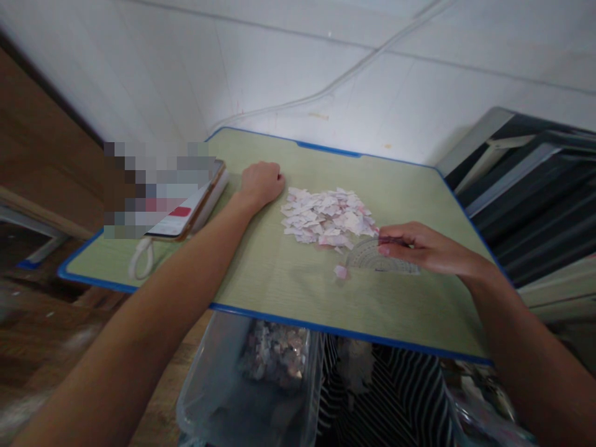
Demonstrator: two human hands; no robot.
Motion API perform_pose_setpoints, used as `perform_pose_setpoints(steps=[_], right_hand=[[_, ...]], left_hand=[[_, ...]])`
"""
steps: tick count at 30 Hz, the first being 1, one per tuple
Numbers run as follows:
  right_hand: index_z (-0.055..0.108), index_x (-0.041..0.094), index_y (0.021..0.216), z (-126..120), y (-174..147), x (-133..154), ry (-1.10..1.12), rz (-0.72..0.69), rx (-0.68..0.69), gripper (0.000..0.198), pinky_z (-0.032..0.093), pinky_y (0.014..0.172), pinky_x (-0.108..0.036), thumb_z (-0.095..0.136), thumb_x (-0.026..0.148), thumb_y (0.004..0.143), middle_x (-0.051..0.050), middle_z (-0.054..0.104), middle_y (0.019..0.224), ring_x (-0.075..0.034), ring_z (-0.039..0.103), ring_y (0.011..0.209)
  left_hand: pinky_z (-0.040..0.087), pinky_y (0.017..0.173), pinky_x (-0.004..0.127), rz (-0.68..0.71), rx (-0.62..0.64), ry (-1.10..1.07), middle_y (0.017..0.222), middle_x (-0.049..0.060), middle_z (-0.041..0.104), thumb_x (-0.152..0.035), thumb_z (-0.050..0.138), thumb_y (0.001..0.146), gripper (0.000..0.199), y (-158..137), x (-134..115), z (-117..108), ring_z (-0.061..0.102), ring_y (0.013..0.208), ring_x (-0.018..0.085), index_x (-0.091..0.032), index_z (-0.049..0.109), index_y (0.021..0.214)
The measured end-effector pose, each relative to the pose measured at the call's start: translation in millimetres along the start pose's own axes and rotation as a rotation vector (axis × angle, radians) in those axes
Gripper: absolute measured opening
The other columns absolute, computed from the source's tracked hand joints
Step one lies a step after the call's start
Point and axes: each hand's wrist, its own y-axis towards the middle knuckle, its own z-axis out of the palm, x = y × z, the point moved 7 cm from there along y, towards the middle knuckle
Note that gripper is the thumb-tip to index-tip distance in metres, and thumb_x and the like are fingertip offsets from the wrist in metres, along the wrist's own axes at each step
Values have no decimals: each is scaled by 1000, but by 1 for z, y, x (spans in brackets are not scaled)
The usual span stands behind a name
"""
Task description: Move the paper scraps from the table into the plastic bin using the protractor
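Observation:
A flat heap of torn paper scraps [326, 217], whitish with pink tints, lies in the middle of the pale green tabletop [279, 279]. My right hand [419, 248] pinches a clear half-round protractor [372, 257] by its upper right part, close to the heap's lower right edge. One loose scrap [341, 272] lies apart from the heap, beside the protractor's left end. To the left of the heap, my left hand [261, 183] rests on the tabletop as a closed fist, with nothing showing in it. The fingertips are curled out of sight.
A phone [186, 208] lies tilted at the table's left, with a white cable loop [141, 259] near it. Below the front edge stand a clear plastic bin [200, 385] with scraps and a black-and-white striped bag [395, 391]. Dark panels [535, 186] lean at right.

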Motion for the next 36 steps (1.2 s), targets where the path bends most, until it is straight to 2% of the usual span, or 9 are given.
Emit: perform_pose_setpoints(steps=[6,10,14,22,29,33,36], right_hand=[[52,20,67,-11,1,4,-85,-15,-150,45,27,46,-24,53,57,92,4,40,57,-9,37,50],[51,21,65,-9,0,8,-61,-29,-95,48,27,44,-24,53,60,91,5,39,55,-9,36,49],[51,21,65,-14,-2,10,-47,-33,-129,45,27,44,-24,56,57,90,6,37,54,-8,34,47],[51,20,64,2,-5,9,29,14,80,48,28,44,-22,56,60,90,4,40,56,-8,37,50],[50,20,64,-15,-2,3,-34,0,-129,48,23,42,-22,57,60,90,6,34,53,-7,31,47],[51,20,67,-14,-2,-3,-51,32,-115,46,24,44,-23,56,59,91,5,36,55,-8,34,48],[51,20,66,-8,-3,1,-25,34,-38,48,25,45,-24,56,61,90,5,37,56,-9,34,50]], left_hand=[[47,90,40,5,0,-8,121,19,68,-30,32,91,50,0,0,0,62,111,32,-13,68,121],[48,90,40,8,-2,-7,119,18,69,-29,33,91,48,0,0,0,63,111,32,-13,68,119],[48,90,40,7,-10,-10,119,18,69,-30,33,91,47,0,0,0,62,111,32,-14,68,118],[48,91,39,7,6,-15,121,18,68,-30,33,92,47,-1,-1,-2,62,112,31,-13,67,120],[49,91,40,15,-11,-6,120,18,69,-31,33,92,48,2,0,2,63,112,32,-11,68,119],[48,92,39,2,-13,-12,120,17,69,-31,33,93,47,2,1,2,63,113,31,-13,68,120],[48,92,40,-1,-13,-10,120,17,69,-31,33,93,48,1,1,2,63,113,31,-13,68,120]])
